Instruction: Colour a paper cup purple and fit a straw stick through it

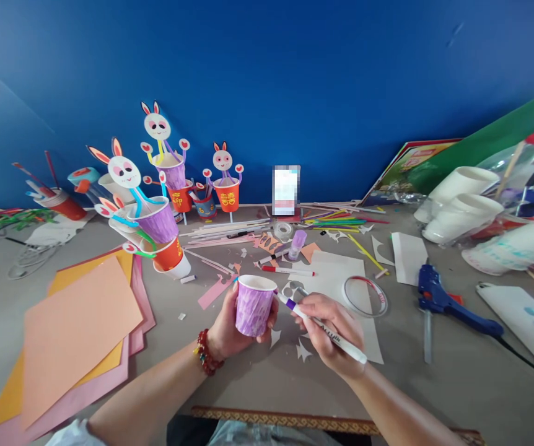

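My left hand (227, 325) is wrapped round a small paper cup (254, 305) coloured purple, held upright just above the grey table (248, 378). A red bead bracelet sits on that wrist. My right hand (329, 331) pinches a white marker (323, 323) with a purple tip, and the tip touches the cup's right side near the rim. Small white paper scraps lie under my hands.
Orange and pink paper sheets (72, 328) lie at the left. Finished bunny cups (155, 217) stand at the back. A tape roll (365, 296), a blue glue gun (443, 300), a glue stick (297, 244), straws and stacked white cups (462, 204) fill the right.
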`<move>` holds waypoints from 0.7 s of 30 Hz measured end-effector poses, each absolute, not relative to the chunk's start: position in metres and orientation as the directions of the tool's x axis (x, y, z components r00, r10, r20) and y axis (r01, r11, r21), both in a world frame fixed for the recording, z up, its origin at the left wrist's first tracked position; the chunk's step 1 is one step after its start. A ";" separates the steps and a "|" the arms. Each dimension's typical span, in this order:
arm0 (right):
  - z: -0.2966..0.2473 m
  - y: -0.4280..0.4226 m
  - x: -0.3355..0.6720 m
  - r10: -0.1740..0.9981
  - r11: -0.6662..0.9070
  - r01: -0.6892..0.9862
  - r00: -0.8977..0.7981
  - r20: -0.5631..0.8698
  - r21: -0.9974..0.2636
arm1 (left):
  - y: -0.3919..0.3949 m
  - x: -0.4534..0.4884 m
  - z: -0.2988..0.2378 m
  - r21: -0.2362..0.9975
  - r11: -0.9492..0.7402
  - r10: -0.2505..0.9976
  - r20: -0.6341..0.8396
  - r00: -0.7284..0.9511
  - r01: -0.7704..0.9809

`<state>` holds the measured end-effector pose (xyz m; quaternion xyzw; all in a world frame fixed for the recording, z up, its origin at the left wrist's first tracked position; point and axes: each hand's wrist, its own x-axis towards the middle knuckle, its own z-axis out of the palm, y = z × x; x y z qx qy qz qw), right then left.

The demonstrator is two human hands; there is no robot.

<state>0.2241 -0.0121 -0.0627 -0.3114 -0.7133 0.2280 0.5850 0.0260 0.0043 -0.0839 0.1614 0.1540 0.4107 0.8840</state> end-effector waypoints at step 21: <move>-0.057 -0.010 0.221 0.660 0.751 0.190 -0.172 0.731 -0.633 | 0.003 0.026 -0.090 0.361 0.707 0.696 -0.207 0.687 -0.608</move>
